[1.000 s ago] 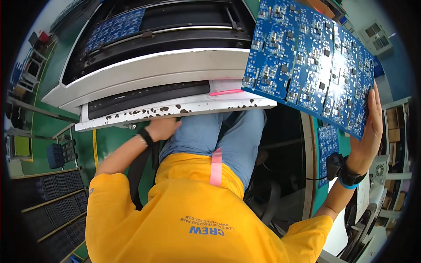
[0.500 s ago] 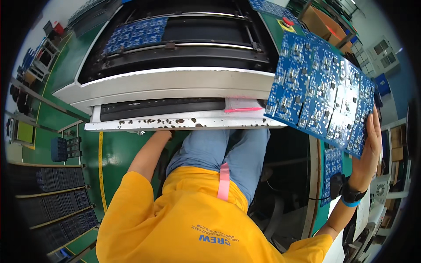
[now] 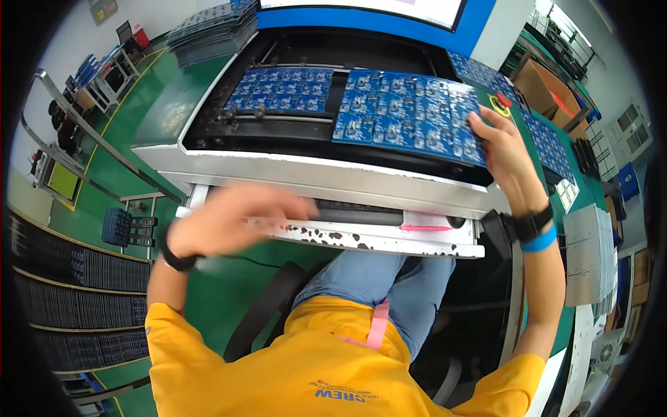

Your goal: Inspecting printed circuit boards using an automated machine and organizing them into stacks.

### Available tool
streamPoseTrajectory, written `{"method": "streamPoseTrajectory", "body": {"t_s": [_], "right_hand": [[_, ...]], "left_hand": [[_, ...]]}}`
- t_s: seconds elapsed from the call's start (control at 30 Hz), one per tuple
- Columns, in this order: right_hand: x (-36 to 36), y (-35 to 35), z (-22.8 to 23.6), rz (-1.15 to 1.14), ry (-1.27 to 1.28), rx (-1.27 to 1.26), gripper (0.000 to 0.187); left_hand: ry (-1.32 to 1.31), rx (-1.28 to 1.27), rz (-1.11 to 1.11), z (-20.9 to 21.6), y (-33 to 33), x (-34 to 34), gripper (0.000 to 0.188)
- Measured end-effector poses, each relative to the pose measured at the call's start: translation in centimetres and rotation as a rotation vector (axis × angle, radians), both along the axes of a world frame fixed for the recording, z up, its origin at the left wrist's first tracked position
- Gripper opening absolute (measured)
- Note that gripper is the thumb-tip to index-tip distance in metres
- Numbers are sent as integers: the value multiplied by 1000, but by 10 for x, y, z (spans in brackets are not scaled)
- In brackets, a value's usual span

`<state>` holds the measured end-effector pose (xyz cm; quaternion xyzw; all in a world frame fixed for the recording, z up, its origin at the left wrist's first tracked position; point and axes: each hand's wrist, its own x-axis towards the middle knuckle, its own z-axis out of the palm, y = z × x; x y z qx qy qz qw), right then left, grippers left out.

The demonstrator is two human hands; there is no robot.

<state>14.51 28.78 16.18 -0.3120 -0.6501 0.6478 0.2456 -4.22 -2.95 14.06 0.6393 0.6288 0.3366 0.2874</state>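
Note:
My right hand (image 3: pixel 506 142) grips the right edge of a blue circuit board panel (image 3: pixel 410 115), its thumb on the upper face. The panel, covered with rows of small parts, is over the right half of the machine's black bed, tilted a little down to the right. A second blue circuit board panel (image 3: pixel 281 90) lies between the rails in the left half of the bed. Smeared by motion, my left hand (image 3: pixel 236 215) hovers above the left end of the keyboard drawer (image 3: pixel 375 243), fingers stretched loosely and nothing seen in them.
A red stop button (image 3: pixel 501 101) sits right of the bed. More blue boards (image 3: pixel 549 142) lie on the green bench at right. Stacked boards (image 3: pixel 212 35) stand at the back left, racks of dark boards (image 3: pixel 104 267) at left. A monitor's blue frame (image 3: pixel 375 21) rises behind the bed.
My right hand has brought the panel left from beside the machine to above its bed. My left hand has risen from below the drawer to above it. The view has tilted up.

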Motion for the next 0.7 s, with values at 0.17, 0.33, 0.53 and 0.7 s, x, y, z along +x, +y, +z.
{"method": "streamPoseTrajectory", "body": {"t_s": [0.17,0.33,0.53,0.7], "right_hand": [[-63,34,-21,32,-40,38,43],[-86,33,-11,19,-113,45,47],[-78,51,-8,-24,-73,3,42],[-66,56,-5,-72,-77,-19,44]], "left_hand": [[690,185,605,13,4,-107,38],[647,-409,537,11,33,-129,53],[286,-210,219,9,75,-130,56],[737,49,387,-21,99,-181,52]]}}
